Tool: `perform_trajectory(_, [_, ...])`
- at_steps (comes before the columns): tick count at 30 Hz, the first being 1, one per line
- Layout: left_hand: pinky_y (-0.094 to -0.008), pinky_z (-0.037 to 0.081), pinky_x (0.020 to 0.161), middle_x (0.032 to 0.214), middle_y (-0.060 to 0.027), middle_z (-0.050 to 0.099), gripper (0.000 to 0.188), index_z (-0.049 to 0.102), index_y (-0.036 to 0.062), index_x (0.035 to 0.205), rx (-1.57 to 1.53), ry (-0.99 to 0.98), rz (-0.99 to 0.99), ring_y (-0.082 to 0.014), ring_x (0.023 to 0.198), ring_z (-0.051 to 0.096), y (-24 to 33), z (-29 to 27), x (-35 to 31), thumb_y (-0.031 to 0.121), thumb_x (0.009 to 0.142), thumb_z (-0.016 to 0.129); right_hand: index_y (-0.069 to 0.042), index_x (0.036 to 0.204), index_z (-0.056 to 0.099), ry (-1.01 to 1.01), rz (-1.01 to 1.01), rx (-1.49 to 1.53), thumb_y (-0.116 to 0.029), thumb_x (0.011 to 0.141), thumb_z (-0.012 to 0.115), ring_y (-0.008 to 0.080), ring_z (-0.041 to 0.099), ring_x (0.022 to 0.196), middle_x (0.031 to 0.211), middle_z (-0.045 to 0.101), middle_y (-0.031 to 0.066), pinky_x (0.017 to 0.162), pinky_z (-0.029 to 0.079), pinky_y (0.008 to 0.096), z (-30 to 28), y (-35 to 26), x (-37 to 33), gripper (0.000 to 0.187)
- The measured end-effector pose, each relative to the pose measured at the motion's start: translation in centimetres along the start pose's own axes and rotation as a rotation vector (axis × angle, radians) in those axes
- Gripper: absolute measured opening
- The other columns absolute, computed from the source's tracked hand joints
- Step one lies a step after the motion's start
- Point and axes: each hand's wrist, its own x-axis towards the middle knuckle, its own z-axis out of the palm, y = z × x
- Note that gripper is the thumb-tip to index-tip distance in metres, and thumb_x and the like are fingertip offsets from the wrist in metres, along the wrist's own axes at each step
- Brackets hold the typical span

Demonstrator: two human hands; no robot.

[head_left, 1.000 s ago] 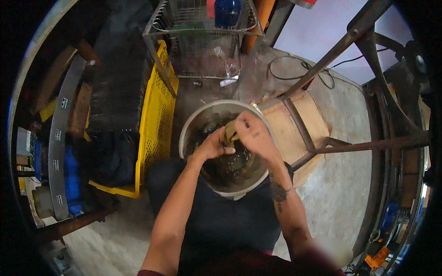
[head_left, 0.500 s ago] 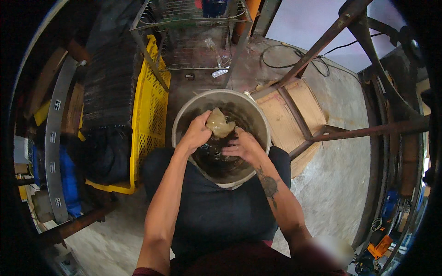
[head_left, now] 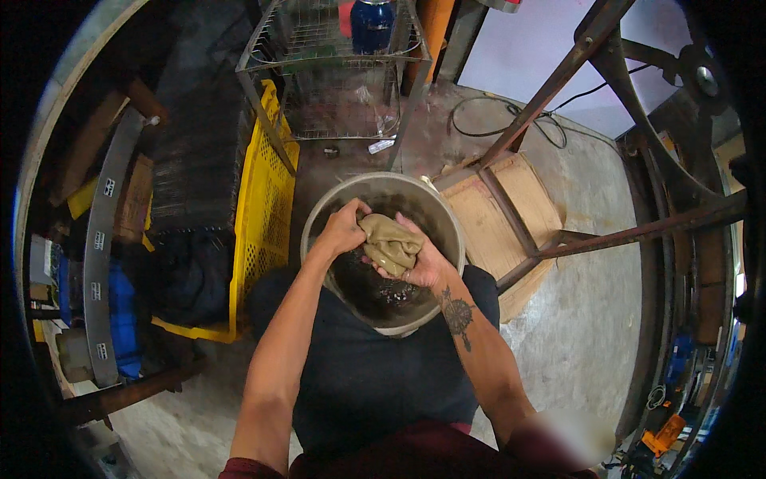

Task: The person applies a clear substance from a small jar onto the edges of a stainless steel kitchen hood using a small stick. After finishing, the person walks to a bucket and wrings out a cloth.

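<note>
A wet, tan rag (head_left: 391, 246), folded and bunched up, is held over a round grey bucket (head_left: 436, 214). My left hand (head_left: 343, 230) pinches its left edge between thumb and fingers. From the right side my right hand (head_left: 424, 265) cups the rag, its palm beneath and its thumb along the top. Inside the bucket lies dark, glistening liquid (head_left: 375, 294); its depth cannot be made out. The bucket stands between my knees, and both hands are within its rim.
To the left is a yellow perforated crate (head_left: 257, 215) with dark material beside it. A wire rack (head_left: 335, 60) bearing a blue container (head_left: 372, 28) stands ahead. On the right, a rusty metal frame (head_left: 511, 203) rises over flattened cardboard (head_left: 479, 199); a black cable (head_left: 479, 132) curls behind.
The rag has gone from my left hand alone to both hands. My right hand, open and apart before, has come under and around it. The view has shifted slightly.
</note>
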Motion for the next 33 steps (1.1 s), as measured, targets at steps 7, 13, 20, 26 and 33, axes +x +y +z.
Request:
perform_trajectory(7, [-0.0371, 0.054, 0.091, 0.122, -0.0030, 0.076, 0.045, 0.076, 0.0129, 0.137, -0.901, -0.224, -0.096, -0.0186, 0.105, 0.069, -0.4, 0.5, -1.1, 0.042, 0.102, 0.080, -0.008, 0.145, 0.069, -0.014, -0.049, 0.126, -0.078, 0.103, 0.067, 0.0354, 0.078, 0.101, 0.125, 0.077, 0.0193, 0.072, 0.069, 0.0431, 0.4, 0.0, -0.8, 0.082])
perform_trajectory(13, [-0.0382, 0.062, 0.075, 0.103, -0.0017, 0.073, 0.052, 0.077, 0.0178, 0.118, -1.013, -0.141, -0.351, -0.0168, 0.091, 0.073, 1.0, 4.6, -0.7, 0.066, 0.098, 0.083, -0.010, 0.144, 0.066, -0.069, 0.001, 0.100, -0.081, 0.099, 0.071, 0.0351, 0.073, 0.095, 0.121, 0.073, 0.0204, 0.067, 0.065, 0.0372, 1.2, 2.4, -0.9, 0.085])
perform_trajectory(20, [-0.0447, 0.063, 0.088, 0.116, -0.0076, 0.072, 0.048, 0.069, 0.0087, 0.129, -0.710, -0.204, -0.283, -0.0237, 0.104, 0.072, -0.1, 3.7, 0.5, 0.043, 0.101, 0.088, -0.003, 0.136, 0.065, 0.104, 0.145, -0.501, -0.055, 0.105, 0.082, 0.0178, 0.068, 0.092, 0.112, 0.072, 0.0096, 0.057, 0.054, 0.0285, -0.1, 1.5, 0.0, 0.063])
perform_trajectory(26, [-0.0419, 0.059, 0.098, 0.126, -0.0092, 0.072, 0.043, 0.068, 0.0053, 0.134, -0.538, -0.065, -0.224, -0.0223, 0.116, 0.069, -3.3, 7.4, 2.2, 0.033, 0.105, 0.084, 0.000, 0.122, 0.073, 0.335, 0.149, -1.307, -0.041, 0.090, 0.093, 0.0215, 0.073, 0.082, 0.103, 0.077, 0.0087, 0.067, 0.062, 0.0383, -3.6, 0.4, 2.1, 0.055])
perform_trajectory(33, [-0.0425, 0.058, 0.097, 0.126, -0.0149, 0.074, 0.019, 0.076, 0.0005, 0.117, -0.682, -0.009, -0.372, -0.0242, 0.118, 0.070, -7.1, 9.2, 2.6, 0.017, 0.110, 0.070, 0.002, 0.136, 0.066, 0.815, -0.012, -2.095, -0.027, 0.097, 0.080, 0.0377, 0.083, 0.109, 0.123, 0.079, 0.0266, 0.092, 0.068, 0.0397, -0.3, 5.2, 3.6, 0.051])
